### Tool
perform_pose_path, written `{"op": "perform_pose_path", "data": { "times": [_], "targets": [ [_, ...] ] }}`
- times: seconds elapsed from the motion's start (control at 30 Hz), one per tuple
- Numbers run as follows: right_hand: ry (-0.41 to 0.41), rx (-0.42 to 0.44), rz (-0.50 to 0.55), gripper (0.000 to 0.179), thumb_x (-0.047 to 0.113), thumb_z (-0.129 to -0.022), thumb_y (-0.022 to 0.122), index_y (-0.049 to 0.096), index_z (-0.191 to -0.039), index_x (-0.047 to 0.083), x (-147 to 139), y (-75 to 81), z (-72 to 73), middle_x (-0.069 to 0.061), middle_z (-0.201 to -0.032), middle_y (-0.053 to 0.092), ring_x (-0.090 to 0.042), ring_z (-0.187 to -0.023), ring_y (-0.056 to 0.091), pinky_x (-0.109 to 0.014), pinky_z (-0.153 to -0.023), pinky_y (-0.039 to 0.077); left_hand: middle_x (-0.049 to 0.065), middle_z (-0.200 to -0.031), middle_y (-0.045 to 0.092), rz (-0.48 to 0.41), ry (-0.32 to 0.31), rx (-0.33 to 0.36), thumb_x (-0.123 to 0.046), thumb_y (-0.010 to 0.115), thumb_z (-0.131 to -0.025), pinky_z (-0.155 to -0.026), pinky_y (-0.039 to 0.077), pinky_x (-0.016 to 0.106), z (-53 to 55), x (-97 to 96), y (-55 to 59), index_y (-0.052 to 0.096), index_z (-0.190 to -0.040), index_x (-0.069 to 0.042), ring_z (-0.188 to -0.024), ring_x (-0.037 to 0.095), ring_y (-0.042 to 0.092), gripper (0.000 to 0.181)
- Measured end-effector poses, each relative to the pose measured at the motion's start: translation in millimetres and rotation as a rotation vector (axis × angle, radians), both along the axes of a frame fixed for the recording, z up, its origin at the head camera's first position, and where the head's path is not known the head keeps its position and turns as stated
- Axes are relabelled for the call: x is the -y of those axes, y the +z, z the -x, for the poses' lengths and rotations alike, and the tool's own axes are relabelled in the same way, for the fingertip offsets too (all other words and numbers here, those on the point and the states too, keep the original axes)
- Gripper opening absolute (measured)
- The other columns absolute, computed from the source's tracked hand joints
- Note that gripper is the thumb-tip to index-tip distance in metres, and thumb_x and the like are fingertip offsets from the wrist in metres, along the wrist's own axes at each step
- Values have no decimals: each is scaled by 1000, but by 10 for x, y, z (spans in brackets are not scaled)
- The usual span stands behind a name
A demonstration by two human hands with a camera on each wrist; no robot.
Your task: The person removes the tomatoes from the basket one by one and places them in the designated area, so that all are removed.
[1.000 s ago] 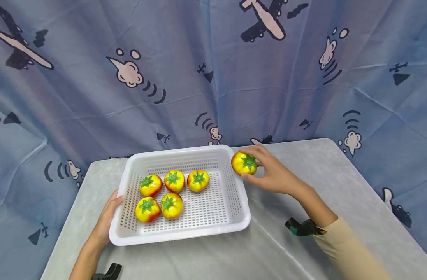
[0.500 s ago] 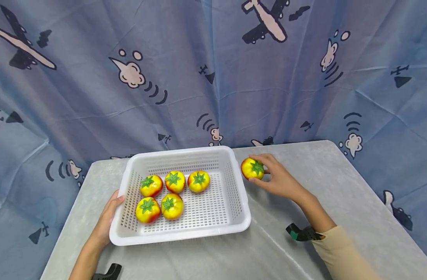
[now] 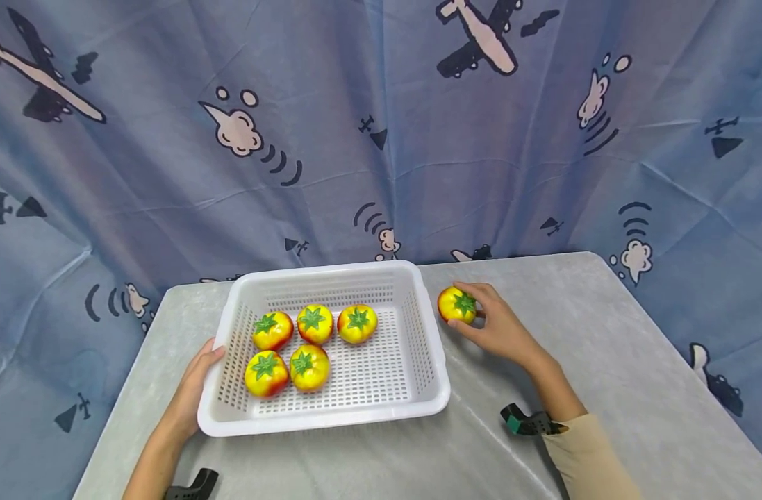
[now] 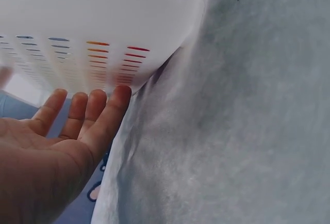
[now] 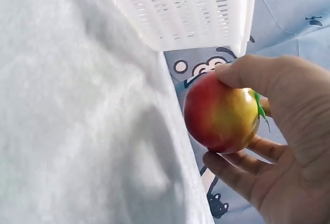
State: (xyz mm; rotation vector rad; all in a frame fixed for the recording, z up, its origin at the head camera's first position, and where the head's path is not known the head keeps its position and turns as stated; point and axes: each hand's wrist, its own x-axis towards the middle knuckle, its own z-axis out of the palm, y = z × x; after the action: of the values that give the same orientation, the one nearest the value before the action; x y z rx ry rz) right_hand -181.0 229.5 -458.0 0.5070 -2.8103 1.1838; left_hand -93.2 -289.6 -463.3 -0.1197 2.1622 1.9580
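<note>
In the head view, my right hand (image 3: 496, 326) holds a yellow-and-red toy tomato (image 3: 452, 304) with a green star-shaped top, just right of the white plastic basket (image 3: 440, 378). The right wrist view shows thumb and fingers pinching this tomato (image 5: 219, 113) from opposite sides, close by the table surface. Several similar tomatoes (image 3: 310, 368) lie inside the basket, grouped toward its left half. My left hand (image 3: 189, 389) holds the basket's left side, thumb at the rim. Its fingertips touch the slotted outer wall (image 4: 77, 17) in the left wrist view.
The basket stands on a table with a pale grey cover (image 3: 606, 333). Behind and beside the table hangs a blue curtain (image 3: 330, 139) printed with airplanes and clouds. Each wrist wears a black strap, the right one (image 3: 531, 422) below a beige sleeve (image 3: 587, 458).
My right hand has carried the tomato from above the basket's right rim outward to the right and down toward the table. My left hand and the basket have stayed put.
</note>
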Motion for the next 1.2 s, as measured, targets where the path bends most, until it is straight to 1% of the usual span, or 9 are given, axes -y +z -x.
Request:
{"op": "perform_pose_path", "data": {
  "times": [0.17,0.3,0.33,0.4,0.5,0.57,0.93,1.13,1.2],
  "targets": [
    [9,5,-11,74,20,-94,82,47,-158,5,14,-48,15,-25,-150,49,-44,-134,55,-62,-101,56,-26,-128,60,-35,-13,-11,-46,26,-113,-85,64,38,2,-4,-7,14,-168,-14,-108,4,72,64],
    [24,8,-15,75,20,-95,81,45,-158,5,53,-92,14,-25,-150,49,-43,-133,56,-61,-101,57,-23,-133,58,-50,-30,-9,-46,24,-113,-86,64,39,1,20,-16,13,-167,-15,-110,5,72,63],
    [22,5,-19,74,20,-95,81,45,-158,4,58,-99,10,-25,-150,49,-43,-132,56,-60,-101,57,-18,-138,57,-53,-34,-8,-46,23,-113,-86,64,39,3,24,-21,12,-167,-16,-110,4,72,62],
    [11,-3,-34,74,19,-94,81,46,-158,5,50,-110,0,-25,-150,49,-43,-132,56,-60,-101,57,-2,-152,52,-55,-42,-8,-45,21,-113,-88,63,39,15,25,-29,11,-167,-16,-112,3,71,62],
    [-8,-15,-62,74,20,-94,81,45,-158,4,23,-117,-5,-25,-151,50,-43,-132,57,-59,-101,57,20,-165,35,-53,-41,-4,-44,19,-112,-89,63,36,25,15,-27,10,-167,-17,-112,0,70,62],
    [-17,-24,-75,75,21,-94,81,45,-158,4,3,-128,-2,-25,-151,51,-43,-132,57,-59,-100,57,28,-169,25,-49,-43,-2,-43,19,-112,-89,62,35,25,12,-24,9,-168,-16,-111,-1,69,63],
    [-27,-66,-88,69,21,-94,81,50,-153,5,-7,-196,25,-25,-149,53,-40,-127,59,-52,-95,56,27,-170,23,-45,-37,17,-43,18,-112,-90,63,39,10,25,-27,7,-168,-17,-110,-3,68,63],
    [-38,-78,-89,71,18,-94,81,48,-154,3,19,-198,15,-27,-150,51,-42,-130,56,-53,-97,53,27,-169,24,-53,-17,23,-42,18,-112,-88,64,43,4,23,-31,9,-168,-19,-110,1,70,61],
    [-47,-74,-88,74,18,-94,81,46,-156,2,29,-201,11,-28,-150,50,-41,-129,56,-54,-98,52,27,-169,25,-50,-14,22,-42,18,-112,-88,64,41,1,20,-38,9,-168,-19,-110,1,70,62]
  ]
}}
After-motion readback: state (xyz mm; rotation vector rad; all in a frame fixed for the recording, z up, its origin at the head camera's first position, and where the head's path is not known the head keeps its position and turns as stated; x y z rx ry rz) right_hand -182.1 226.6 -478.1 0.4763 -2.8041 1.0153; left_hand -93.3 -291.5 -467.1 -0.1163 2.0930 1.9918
